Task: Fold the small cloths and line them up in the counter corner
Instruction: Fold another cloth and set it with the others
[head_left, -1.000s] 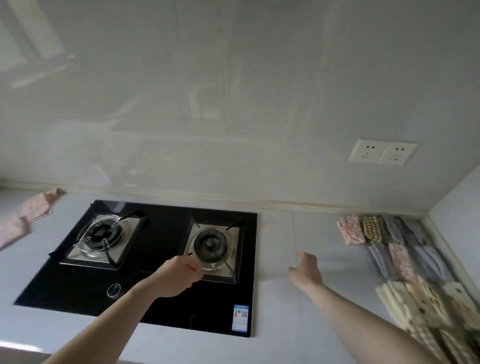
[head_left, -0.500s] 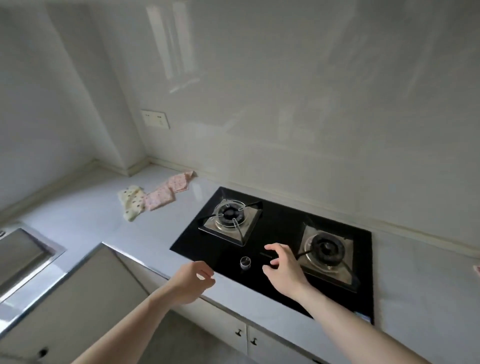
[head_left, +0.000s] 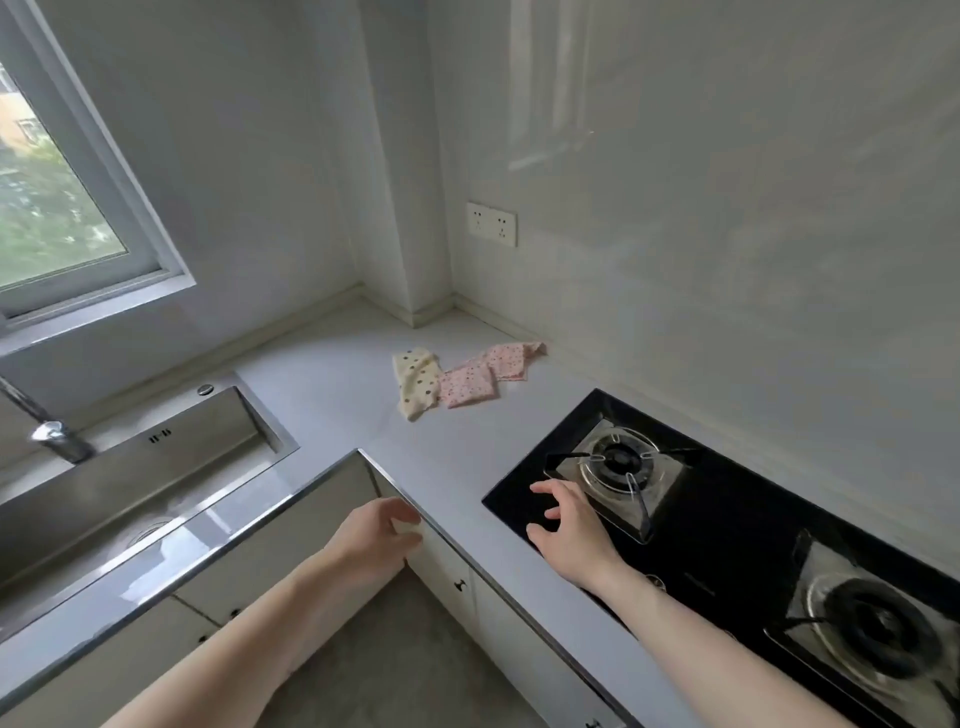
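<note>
Item: small cloths, three counted, loose on the counter (head_left: 332, 395) near its back corner. I log a cream dotted cloth (head_left: 415, 382), a pink cloth (head_left: 467, 385) touching its right edge, and a second pink cloth (head_left: 511, 358) behind that, overlapping; all rumpled, none squared, so I judge them the unfolded pile awaiting work. Left hand (head_left: 376, 540): loosely curled, carrying nothing, at the counter's inner edge. Right hand (head_left: 569, 530): fingers spread, carrying nothing, over the near corner of the black hob (head_left: 727, 525), well short of the cloths, probably reaching toward them. Container: steel sink (head_left: 130, 467) at left, nothing visible inside.
</note>
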